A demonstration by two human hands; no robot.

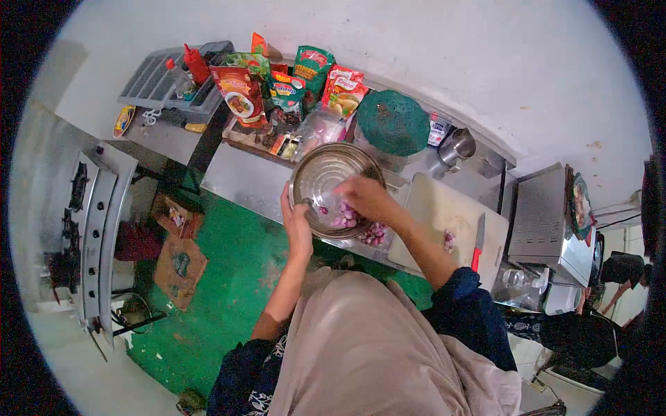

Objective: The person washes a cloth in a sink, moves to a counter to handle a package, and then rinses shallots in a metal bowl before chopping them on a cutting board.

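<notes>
My left hand (297, 225) grips the near left rim of a round metal bowl (303, 166), thumb over the edge and fingers along the outside. Inside the bowl lie chopped shallots (345, 216), pink and white, gathered at its near side. My right hand (364, 199) reaches into the bowl above them with its fingers bent together; what they hold, if anything, is hidden. More shallot pieces (374, 234) lie beside the bowl's near right edge. On the white cutting board (423, 208) to the right are a few shallot bits (449, 240) and a knife (479, 240) with a red handle.
Food pouches (239, 97) and a wooden tray (253, 142) stand behind the bowl. A green cover (393, 122) and metal cups (454, 149) are at the back right. A gas stove (97, 236) stands left, a metal oven (541, 215) right. Another person (583, 340) is at far right.
</notes>
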